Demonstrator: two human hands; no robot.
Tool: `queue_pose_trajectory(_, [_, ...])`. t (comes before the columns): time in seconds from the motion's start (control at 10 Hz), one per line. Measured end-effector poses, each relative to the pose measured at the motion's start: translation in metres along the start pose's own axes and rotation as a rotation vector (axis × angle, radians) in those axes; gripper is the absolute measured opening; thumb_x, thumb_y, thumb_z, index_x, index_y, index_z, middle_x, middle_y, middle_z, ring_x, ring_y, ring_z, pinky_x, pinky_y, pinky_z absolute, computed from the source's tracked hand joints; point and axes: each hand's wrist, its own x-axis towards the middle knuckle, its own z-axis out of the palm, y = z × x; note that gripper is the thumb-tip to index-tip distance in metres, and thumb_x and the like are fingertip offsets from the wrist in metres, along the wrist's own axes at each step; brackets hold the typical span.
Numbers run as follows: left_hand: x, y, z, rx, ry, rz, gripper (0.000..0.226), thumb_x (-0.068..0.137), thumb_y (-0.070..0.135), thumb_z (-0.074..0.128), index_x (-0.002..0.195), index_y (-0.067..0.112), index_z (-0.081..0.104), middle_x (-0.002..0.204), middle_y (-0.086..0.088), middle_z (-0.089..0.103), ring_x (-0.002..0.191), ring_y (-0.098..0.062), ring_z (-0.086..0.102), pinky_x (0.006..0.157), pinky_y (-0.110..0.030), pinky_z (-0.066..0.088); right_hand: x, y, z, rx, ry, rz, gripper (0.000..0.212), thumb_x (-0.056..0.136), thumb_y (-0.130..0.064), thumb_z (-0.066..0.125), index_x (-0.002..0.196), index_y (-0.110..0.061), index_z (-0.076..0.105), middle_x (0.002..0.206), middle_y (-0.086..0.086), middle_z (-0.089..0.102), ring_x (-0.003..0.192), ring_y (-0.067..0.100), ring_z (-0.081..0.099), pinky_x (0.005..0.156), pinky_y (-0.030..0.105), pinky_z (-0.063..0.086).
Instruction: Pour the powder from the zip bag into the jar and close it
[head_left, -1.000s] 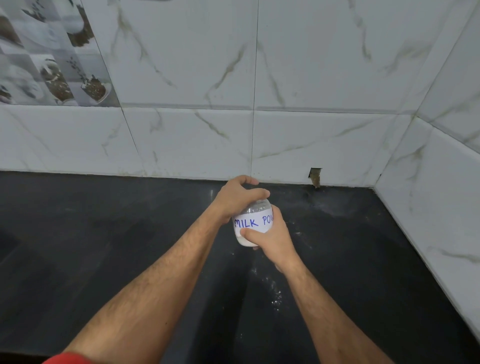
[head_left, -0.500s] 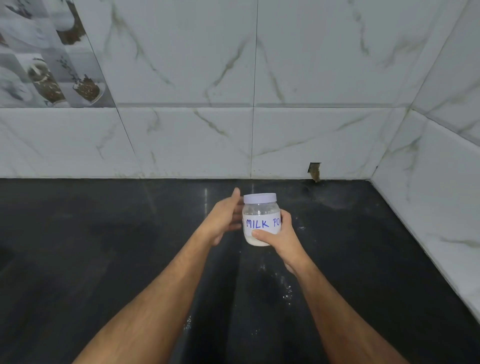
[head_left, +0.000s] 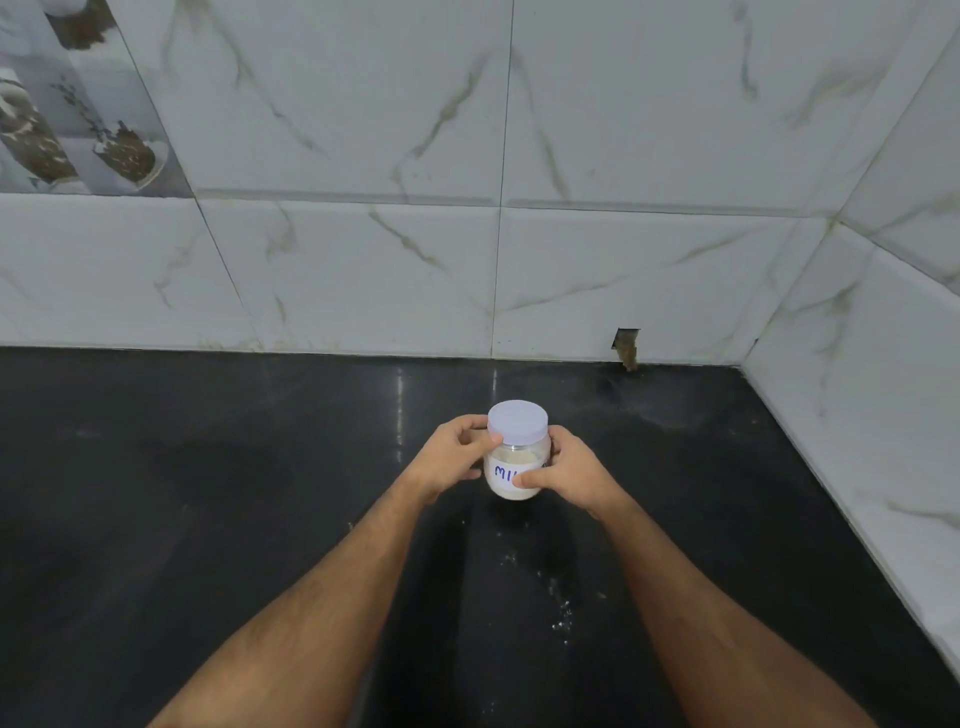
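Observation:
A small clear jar (head_left: 506, 470) holding white powder stands upright on the black counter (head_left: 208, 493). It carries a white label with blue handwriting and a pale lilac lid (head_left: 517, 420) on top. My left hand (head_left: 451, 456) grips the lid's left edge with thumb and fingers. My right hand (head_left: 569, 475) wraps the jar's right side, its thumb across the label. No zip bag is in view.
Spilled white powder specks (head_left: 558, 597) lie on the counter in front of the jar. White marble-tiled walls (head_left: 623, 270) close off the back and the right side, meeting in a corner. A small chipped hole (head_left: 627, 345) sits at the wall's base.
My left hand, which had come off the jar and opened beside it, has returned to grip the lid. The jar has turned a little in my right hand, hiding more of the label.

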Motion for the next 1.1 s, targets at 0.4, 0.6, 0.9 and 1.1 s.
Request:
queue_pose_trajectory(0.4, [0.072, 0.016, 0.003, 0.096, 0.107, -0.039, 0.044, 0.097, 0.031, 0.062, 0.139, 0.021, 0.052, 0.132, -0.001, 0.065, 0.118, -0.018, 0.061, 0.094, -0.042, 0.056, 0.088, -0.005, -0.022, -0.126, -0.005, -0.026, 0.075, 0.064, -0.009, 0.087, 0.131, -0.015, 0.052, 0.123, 0.000, 0.064, 0.113, 0.022, 0.061, 0.094, 0.036, 0.052])
queue_pose_trajectory(0.6, [0.085, 0.014, -0.019, 0.114, 0.121, -0.087, 0.047, 0.099, 0.030, 0.060, 0.143, 0.023, 0.047, 0.140, -0.002, 0.058, 0.126, -0.021, 0.055, 0.092, -0.039, 0.055, 0.111, -0.011, -0.005, -0.119, -0.021, -0.053, 0.076, 0.064, -0.008, 0.087, 0.132, -0.014, 0.052, 0.124, 0.001, 0.064, 0.112, 0.021, 0.060, 0.091, 0.032, 0.050])
queue_pose_trajectory(0.9, [0.090, -0.002, -0.028, 0.112, 0.141, -0.096, 0.051, 0.099, 0.027, 0.060, 0.146, 0.024, 0.043, 0.147, -0.002, 0.054, 0.120, -0.015, 0.053, 0.090, -0.038, 0.054, 0.117, -0.013, 0.009, -0.153, -0.007, -0.067, 0.081, 0.065, -0.007, 0.087, 0.136, -0.016, 0.049, 0.130, 0.001, 0.062, 0.118, 0.021, 0.058, 0.099, 0.038, 0.051])
queue_pose_trajectory(1.1, [0.079, -0.005, -0.025, 0.274, 0.182, -0.065, 0.066, 0.095, 0.035, 0.065, 0.153, 0.019, 0.037, 0.152, -0.006, 0.049, 0.138, -0.022, 0.048, 0.113, -0.046, 0.041, 0.101, -0.011, 0.002, -0.208, -0.021, -0.095, 0.077, 0.074, -0.019, 0.081, 0.142, -0.016, 0.044, 0.136, 0.005, 0.061, 0.120, 0.022, 0.058, 0.095, 0.030, 0.047])
